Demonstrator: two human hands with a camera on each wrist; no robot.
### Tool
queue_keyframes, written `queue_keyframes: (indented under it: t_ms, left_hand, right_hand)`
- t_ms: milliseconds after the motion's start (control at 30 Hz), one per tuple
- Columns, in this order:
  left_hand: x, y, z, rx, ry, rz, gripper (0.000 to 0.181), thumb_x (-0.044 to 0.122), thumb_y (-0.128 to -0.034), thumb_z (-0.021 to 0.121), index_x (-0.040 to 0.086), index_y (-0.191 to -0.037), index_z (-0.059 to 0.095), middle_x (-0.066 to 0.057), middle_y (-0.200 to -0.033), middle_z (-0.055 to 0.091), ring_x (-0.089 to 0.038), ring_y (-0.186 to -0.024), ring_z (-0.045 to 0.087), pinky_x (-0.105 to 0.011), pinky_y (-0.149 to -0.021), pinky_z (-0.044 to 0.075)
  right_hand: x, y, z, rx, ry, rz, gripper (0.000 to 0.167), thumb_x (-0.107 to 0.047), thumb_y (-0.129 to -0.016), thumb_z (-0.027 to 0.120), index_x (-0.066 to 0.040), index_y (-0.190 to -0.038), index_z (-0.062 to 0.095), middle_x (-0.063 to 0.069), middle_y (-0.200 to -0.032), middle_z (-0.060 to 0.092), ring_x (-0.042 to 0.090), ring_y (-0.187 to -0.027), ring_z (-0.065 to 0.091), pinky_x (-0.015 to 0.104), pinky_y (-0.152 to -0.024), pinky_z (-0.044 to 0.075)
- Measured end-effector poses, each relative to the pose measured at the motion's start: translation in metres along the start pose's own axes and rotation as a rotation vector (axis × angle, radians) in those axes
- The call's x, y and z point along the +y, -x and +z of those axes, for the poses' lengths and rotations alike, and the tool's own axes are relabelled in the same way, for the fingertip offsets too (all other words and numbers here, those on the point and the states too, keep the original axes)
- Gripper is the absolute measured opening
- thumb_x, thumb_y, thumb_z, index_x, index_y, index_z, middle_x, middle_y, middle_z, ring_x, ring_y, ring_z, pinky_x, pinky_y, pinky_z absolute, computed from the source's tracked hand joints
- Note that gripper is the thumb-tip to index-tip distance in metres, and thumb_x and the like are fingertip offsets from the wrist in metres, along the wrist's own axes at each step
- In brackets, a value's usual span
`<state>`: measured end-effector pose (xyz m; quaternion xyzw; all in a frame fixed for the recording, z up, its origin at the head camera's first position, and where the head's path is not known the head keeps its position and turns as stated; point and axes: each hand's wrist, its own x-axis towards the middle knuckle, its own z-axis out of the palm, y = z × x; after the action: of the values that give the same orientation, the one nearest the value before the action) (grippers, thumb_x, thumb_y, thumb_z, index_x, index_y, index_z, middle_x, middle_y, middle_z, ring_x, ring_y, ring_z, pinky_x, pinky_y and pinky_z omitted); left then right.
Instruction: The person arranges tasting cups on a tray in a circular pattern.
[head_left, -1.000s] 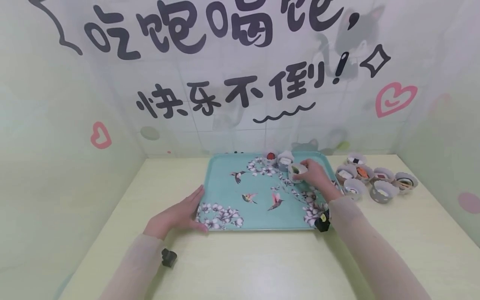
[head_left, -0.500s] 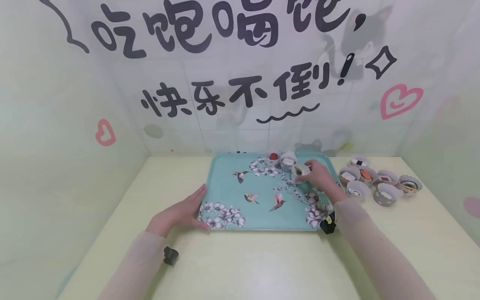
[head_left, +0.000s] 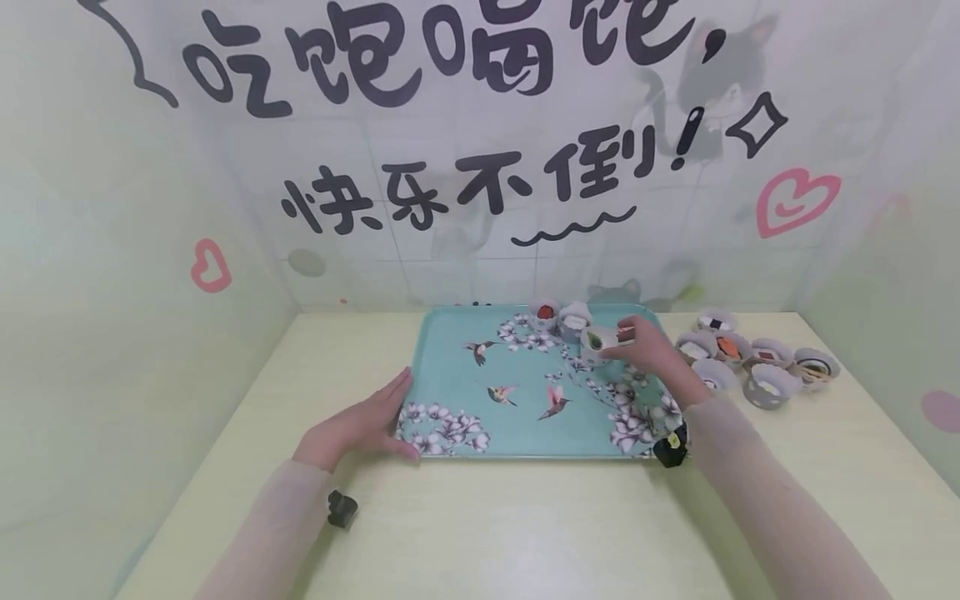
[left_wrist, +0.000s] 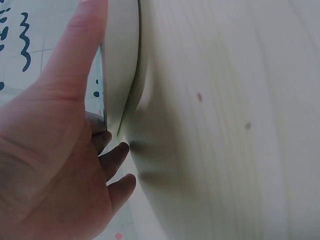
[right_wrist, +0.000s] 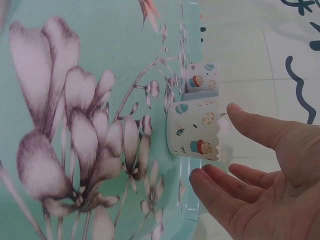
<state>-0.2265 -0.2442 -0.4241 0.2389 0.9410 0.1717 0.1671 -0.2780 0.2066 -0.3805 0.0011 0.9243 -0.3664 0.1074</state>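
A turquoise tray (head_left: 450,354) printed with blossoms and birds lies on the table. My left hand (head_left: 363,425) rests at its near left corner, fingers extended along the side and thumb at the front edge. Toward the tray's back right stands a white patterned paper cup (head_left: 592,348) with something green inside. Beside that cup is my right hand (head_left: 648,350); in the right wrist view its spread fingers and thumb are apart from the cup (right_wrist: 192,130). Two more paper cups line up behind it, one with white contents (head_left: 575,325), one with red (head_left: 545,317).
Several paper cups with small food-like pieces cluster on the table right of the tray, among them one with an orange piece (head_left: 727,348) and a grey dotted one (head_left: 771,387). A wall (head_left: 465,283) with black lettering rises behind the table (head_left: 495,525).
My right hand has let go of the cup with the green content and drawn back slightly to the right. The cup stays on the tray. My left hand keeps its place.
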Motion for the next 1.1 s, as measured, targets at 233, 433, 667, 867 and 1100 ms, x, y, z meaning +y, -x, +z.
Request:
queue_keyframes:
  t_ms: [233, 433, 667, 867, 1100]
  left_hand:
    - [0.000, -0.002, 0.001, 0.001, 0.001, 0.004, 0.137, 0.064, -0.0686, 0.079, -0.005, -0.157, 0.000, -0.022, -0.167, -0.005, -0.045, -0.153, 0.009, -0.056, -0.125, 0.019]
    - [-0.001, -0.001, 0.002, 0.000, 0.010, 0.010, 0.137, 0.063, -0.0683, 0.079, -0.006, -0.157, 0.000, -0.023, -0.167, -0.006, -0.045, -0.153, 0.008, -0.056, -0.125, 0.018]
    - [-0.001, 0.000, 0.001, 0.008, 0.005, 0.016, 0.136, 0.061, -0.0693, 0.080, -0.008, -0.157, 0.001, -0.024, -0.166, -0.005, -0.047, -0.152, 0.010, -0.058, -0.124, 0.020]
    - [-0.001, -0.001, 0.001, 0.011, 0.005, 0.025, 0.136, 0.062, -0.0695, 0.080, -0.008, -0.156, 0.002, -0.025, -0.166, -0.004, -0.047, -0.152, 0.010, -0.058, -0.124, 0.020]
    - [-0.001, -0.002, 0.001, 0.007, 0.002, 0.014, 0.137, 0.063, -0.0687, 0.079, -0.006, -0.157, 0.000, -0.022, -0.167, -0.006, -0.044, -0.153, 0.009, -0.056, -0.125, 0.020]
  right_hand:
    - [0.005, 0.009, -0.007, -0.006, -0.007, -0.012, 0.075, -0.032, -0.096, 0.066, 0.004, -0.151, 0.030, 0.030, -0.147, 0.045, 0.047, -0.132, 0.047, 0.057, -0.103, 0.050]
    - [0.008, 0.018, -0.014, -0.015, -0.018, -0.036, 0.075, -0.032, -0.097, 0.065, 0.005, -0.151, 0.029, 0.031, -0.147, 0.044, 0.047, -0.131, 0.048, 0.056, -0.101, 0.052]
    - [0.015, 0.027, -0.025, -0.023, -0.036, -0.084, 0.077, -0.032, -0.098, 0.064, 0.007, -0.152, 0.026, 0.034, -0.146, 0.043, 0.048, -0.131, 0.047, 0.055, -0.098, 0.053]
    - [0.021, 0.035, -0.030, 0.007, -0.014, -0.096, 0.078, -0.034, -0.097, 0.065, 0.008, -0.151, 0.027, 0.034, -0.145, 0.046, 0.049, -0.131, 0.047, 0.058, -0.101, 0.051]
    - [0.028, 0.044, -0.040, 0.034, -0.011, -0.099, 0.077, -0.034, -0.097, 0.065, 0.011, -0.149, 0.029, 0.036, -0.143, 0.045, 0.051, -0.130, 0.047, 0.059, -0.101, 0.051]
